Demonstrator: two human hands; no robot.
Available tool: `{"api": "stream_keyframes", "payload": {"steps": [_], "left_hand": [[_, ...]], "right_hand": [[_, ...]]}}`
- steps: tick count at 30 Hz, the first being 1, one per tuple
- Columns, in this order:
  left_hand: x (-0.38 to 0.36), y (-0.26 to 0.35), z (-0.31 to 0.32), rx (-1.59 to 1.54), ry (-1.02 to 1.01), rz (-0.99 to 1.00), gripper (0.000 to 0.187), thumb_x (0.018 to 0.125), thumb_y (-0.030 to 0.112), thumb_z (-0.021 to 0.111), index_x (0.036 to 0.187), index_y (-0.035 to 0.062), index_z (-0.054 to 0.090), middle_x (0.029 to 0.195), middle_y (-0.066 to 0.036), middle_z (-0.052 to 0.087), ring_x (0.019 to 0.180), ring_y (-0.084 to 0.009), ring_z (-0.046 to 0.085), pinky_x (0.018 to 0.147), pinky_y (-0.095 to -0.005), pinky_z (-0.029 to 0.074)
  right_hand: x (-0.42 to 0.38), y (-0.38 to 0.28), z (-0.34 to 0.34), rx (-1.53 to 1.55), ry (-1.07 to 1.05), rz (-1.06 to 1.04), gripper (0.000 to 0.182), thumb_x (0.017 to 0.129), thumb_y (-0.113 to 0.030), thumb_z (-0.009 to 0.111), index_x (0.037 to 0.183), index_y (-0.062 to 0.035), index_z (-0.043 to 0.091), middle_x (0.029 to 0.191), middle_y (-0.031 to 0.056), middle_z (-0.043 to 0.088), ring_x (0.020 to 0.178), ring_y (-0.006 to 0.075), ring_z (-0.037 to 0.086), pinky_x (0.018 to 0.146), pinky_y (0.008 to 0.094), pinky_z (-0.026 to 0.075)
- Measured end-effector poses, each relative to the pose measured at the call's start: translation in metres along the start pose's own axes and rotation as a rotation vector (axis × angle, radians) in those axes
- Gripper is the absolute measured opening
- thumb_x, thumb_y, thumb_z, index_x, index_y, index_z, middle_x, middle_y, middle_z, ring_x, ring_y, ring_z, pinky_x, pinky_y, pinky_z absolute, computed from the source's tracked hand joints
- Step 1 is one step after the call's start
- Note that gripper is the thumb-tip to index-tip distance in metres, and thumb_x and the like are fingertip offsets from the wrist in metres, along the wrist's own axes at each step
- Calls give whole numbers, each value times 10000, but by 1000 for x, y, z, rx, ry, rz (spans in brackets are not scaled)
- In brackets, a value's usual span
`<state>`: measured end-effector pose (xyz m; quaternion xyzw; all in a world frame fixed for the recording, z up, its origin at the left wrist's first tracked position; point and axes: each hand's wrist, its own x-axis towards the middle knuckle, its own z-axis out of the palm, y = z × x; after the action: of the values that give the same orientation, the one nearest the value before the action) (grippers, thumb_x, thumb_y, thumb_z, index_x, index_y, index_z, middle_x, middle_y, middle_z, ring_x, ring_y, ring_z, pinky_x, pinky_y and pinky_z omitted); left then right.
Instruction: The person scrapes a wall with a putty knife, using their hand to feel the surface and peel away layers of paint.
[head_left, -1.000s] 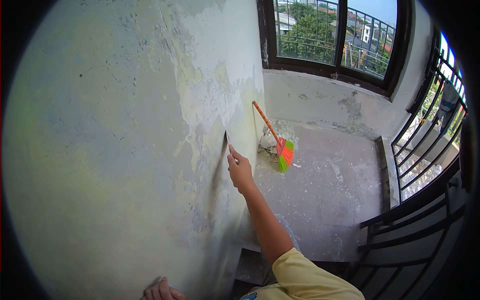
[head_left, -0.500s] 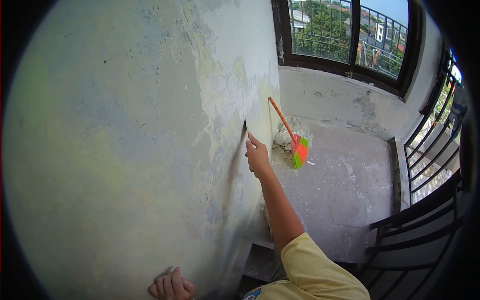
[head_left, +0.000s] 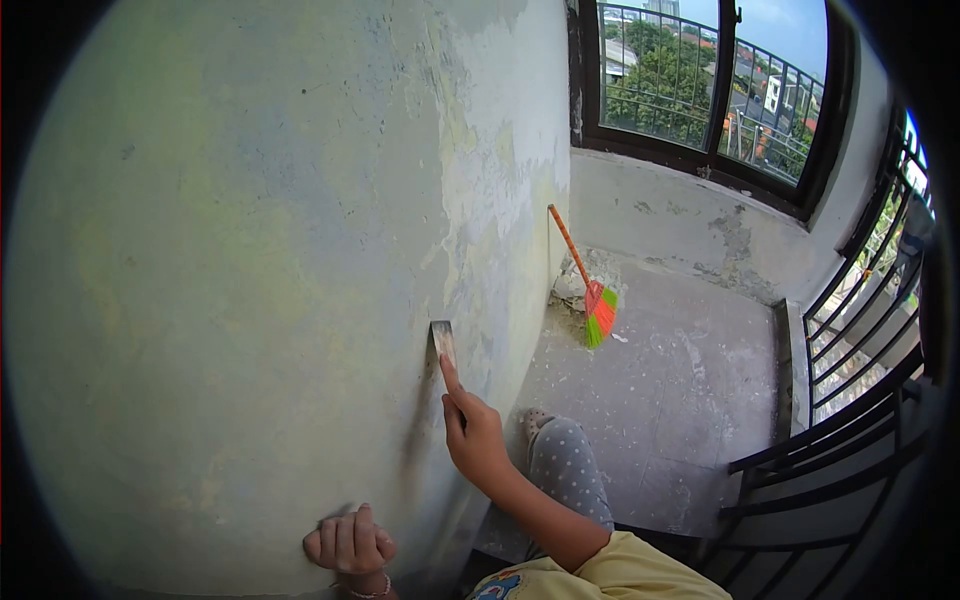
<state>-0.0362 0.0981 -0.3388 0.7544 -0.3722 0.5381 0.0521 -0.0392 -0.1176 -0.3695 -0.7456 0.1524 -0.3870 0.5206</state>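
A yellow shirt (head_left: 640,572) is closest. The left hand (head_left: 350,540) is up by the wall (head_left: 250,330), with its fingers curled in together. The right hand (head_left: 474,435) has its fingers clamped on a scraper (head_left: 445,345) and hides part of the handle. The right arm (head_left: 550,520) blocks some of 1 leg in grey dotted pants (head_left: 567,470). The scraper is at the wall, higher than the left hand. Its long side runs up and a little left, with the flat blade at the top; I can't tell if the blade touches. Black rails (head_left: 845,418) stand at the right. Farther off, an orange and green broom (head_left: 601,315) leans by the corner, over a floor (head_left: 690,370) with white bits. Last comes a dark window (head_left: 722,80) with 2 panes, and green trees (head_left: 660,90) outside.
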Motion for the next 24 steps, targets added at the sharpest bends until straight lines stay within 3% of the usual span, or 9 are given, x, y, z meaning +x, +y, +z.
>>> {"api": "stream_keyframes", "payload": {"steps": [1, 3, 10, 14, 16, 19, 20, 24], "left_hand": [[-1, 0, -1, 1, -7, -3, 348, 917, 235, 384, 757, 109, 667, 598, 0, 546, 520, -176, 496, 595, -342, 302], [-3, -2, -3, -52, 8, 30, 346, 916, 230, 385, 761, 110, 669, 591, 7, 543, 526, -169, 503, 598, -341, 307], [-3, -1, -3, -89, 34, 6, 286, 870, 173, 406, 781, 79, 661, 624, -36, 575, 539, -211, 518, 591, -352, 324], [-3, -3, -7, -119, 25, 29, 265, 832, 140, 403, 773, 78, 654, 608, -37, 560, 538, -211, 521, 587, -350, 322], [-2, -6, -5, -132, 35, 27, 261, 820, 130, 401, 768, 78, 652, 605, -39, 557, 536, -212, 520, 585, -349, 321], [-4, -4, -2, -144, 86, 19, 255, 818, 128, 402, 749, 79, 642, 605, -42, 553, 534, -211, 520, 585, -349, 320], [-4, -3, -1, -132, 93, 13, 245, 808, 126, 408, 742, 79, 639, 606, -44, 555, 534, -211, 522, 586, -348, 321], [-3, -4, -5, -148, 61, 2, 217, 792, 126, 429, 729, 78, 631, 613, -46, 563, 541, -209, 532, 588, -348, 325]], "right_hand": [[-2, 0, -1, -1, -6, 5, 584, 969, -36, 543, 1504, -237, 427, 625, 127, 422, 541, 189, 391, 580, 290, 406], [-7, -2, -7, -49, -17, 44, 597, 965, -58, 555, 1509, -262, 416, 663, 161, 535, 571, 305, 544, 605, 403, 459], [-34, -19, 2, -84, -177, 137, 649, 969, -61, 542, 1546, -270, 331, 657, 188, 560, 573, 329, 569, 603, 412, 466], [-39, -15, 13, -14, -58, 105, 652, 975, -62, 533, 1552, -271, 314, 675, 193, 549, 566, 300, 545, 618, 376, 474], [-33, -21, -10, -18, -65, 177, 584, 981, -38, 522, 1519, -227, 394, 678, 185, 519, 589, 135, 408, 625, 276, 439], [-32, -32, -34, -52, -14, 90, 547, 984, -31, 515, 1494, -213, 440, 733, 176, 557, 614, 145, 454, 676, 258, 458], [-34, -32, -42, -76, -45, 64, 603, 956, -99, 587, 1506, -276, 416, 749, 183, 584, 658, 265, 574, 713, 335, 488], [-49, -48, -79, -168, -306, 166, 577, 914, -153, 655, 1464, -182, 480, 854, 197, 625, 808, 331, 640, 799, 386, 495]]}}
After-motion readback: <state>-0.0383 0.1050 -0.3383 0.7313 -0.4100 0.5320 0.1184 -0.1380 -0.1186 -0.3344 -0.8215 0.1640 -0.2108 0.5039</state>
